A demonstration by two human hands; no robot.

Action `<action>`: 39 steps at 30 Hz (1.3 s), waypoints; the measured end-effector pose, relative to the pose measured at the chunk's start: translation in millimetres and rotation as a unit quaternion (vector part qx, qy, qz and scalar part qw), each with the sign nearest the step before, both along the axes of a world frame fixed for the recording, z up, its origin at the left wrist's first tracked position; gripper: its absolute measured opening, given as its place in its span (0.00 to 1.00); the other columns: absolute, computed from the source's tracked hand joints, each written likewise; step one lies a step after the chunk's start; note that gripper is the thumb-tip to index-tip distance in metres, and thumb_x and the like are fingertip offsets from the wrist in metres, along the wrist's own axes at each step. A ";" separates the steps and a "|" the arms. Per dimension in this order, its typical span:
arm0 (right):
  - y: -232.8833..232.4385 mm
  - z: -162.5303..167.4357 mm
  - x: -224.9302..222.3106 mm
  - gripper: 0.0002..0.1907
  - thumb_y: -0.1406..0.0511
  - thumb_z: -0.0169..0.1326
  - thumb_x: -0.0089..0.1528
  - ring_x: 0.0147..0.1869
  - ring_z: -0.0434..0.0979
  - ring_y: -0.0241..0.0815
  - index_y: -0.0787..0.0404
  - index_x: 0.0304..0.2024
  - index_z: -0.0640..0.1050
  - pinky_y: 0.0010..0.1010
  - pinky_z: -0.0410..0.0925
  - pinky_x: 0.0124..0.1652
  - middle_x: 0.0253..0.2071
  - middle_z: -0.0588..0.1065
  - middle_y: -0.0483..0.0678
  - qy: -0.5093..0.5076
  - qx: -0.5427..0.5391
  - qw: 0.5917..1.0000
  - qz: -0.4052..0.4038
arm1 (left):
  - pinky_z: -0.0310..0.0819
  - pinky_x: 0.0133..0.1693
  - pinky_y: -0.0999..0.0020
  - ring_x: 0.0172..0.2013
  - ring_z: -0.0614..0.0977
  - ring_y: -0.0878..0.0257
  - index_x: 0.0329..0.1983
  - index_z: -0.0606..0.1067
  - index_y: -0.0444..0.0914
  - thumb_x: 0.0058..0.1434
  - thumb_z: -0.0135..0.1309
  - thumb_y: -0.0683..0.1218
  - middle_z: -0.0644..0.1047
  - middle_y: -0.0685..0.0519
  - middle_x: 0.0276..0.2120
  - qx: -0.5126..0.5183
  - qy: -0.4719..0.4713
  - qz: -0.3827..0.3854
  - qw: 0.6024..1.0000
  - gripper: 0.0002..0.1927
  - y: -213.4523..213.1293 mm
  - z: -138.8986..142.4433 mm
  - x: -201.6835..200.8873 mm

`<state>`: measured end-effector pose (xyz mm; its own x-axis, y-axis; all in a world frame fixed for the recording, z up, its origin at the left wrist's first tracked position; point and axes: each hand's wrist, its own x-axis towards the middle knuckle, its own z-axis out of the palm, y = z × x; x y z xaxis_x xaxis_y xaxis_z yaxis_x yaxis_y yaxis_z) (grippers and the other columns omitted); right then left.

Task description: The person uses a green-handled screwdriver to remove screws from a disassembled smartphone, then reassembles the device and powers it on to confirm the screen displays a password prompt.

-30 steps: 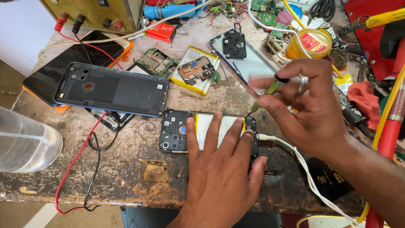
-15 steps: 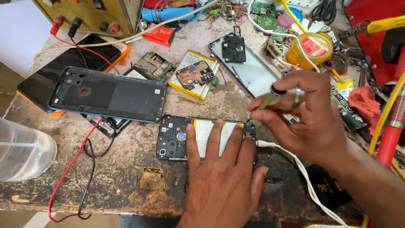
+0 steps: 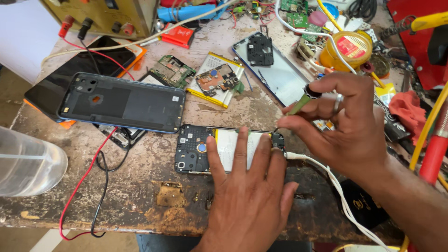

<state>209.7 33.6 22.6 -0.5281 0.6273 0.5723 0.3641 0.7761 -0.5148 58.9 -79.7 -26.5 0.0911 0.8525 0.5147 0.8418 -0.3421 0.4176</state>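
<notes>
Now the left hand (image 3: 249,196) lies flat, fingers spread, over the white battery of the open phone (image 3: 228,148) near the front edge of the worktop (image 3: 140,205), as it did a second ago. The right hand (image 3: 345,126) pinches a green-handled screwdriver (image 3: 301,103) between thumb and fingers; its tip has come down from above the phone to the right end, beside the white cable (image 3: 326,172) plugged in there. That suggests work on a screw at that end, with the phone pinned in place.

Left of the phone lies a dark back cover (image 3: 121,101) over a black phone on an orange patch. Behind, toward the middle, a yellow-edged rectangular battery pack (image 3: 215,79) with a white label carries a small board; a green board (image 3: 171,71) sits just beside it. A red flat packet (image 3: 179,35) lies near the far edge. At the far right stands a round yellow tin (image 3: 347,50) with a red label. A clear bottle (image 3: 25,163) rests at the left edge.
</notes>
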 end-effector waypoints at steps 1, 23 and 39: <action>-0.8 -0.4 -0.3 0.33 0.72 0.65 0.61 0.47 0.85 0.44 0.64 0.57 0.56 0.30 0.81 0.45 0.48 0.71 0.54 0.007 0.013 1.000 -0.017 | 0.34 0.62 0.17 0.69 0.59 0.35 0.56 0.72 0.35 0.59 0.57 0.57 0.68 0.41 0.63 -0.007 0.000 -0.003 1.000 0.28 0.2 0.0 -0.2; -0.9 -18.1 6.5 0.30 0.76 0.59 0.67 0.59 0.84 0.45 0.63 0.60 0.54 0.31 0.82 0.52 0.55 0.66 0.51 0.034 -0.023 0.997 0.070 | 0.32 0.62 0.20 0.69 0.55 0.35 0.59 0.71 0.36 0.59 0.55 0.59 0.64 0.33 0.63 -0.036 0.006 0.015 0.999 0.30 1.7 1.7 -2.0; 0.9 -18.9 8.7 0.32 0.77 0.61 0.62 0.54 0.84 0.46 0.62 0.57 0.53 0.33 0.80 0.48 0.52 0.64 0.52 0.046 -0.021 0.997 0.051 | 0.46 0.59 0.30 0.64 0.63 0.40 0.55 0.74 0.40 0.57 0.59 0.59 0.66 0.35 0.60 -0.016 -0.012 0.032 0.999 0.27 -2.0 -2.4 0.5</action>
<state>218.4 34.6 3.7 -0.5375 0.5970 0.5955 0.2341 0.7841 -0.5748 59.4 -81.7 -28.9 0.0239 0.8720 0.4888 0.8516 -0.2740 0.4470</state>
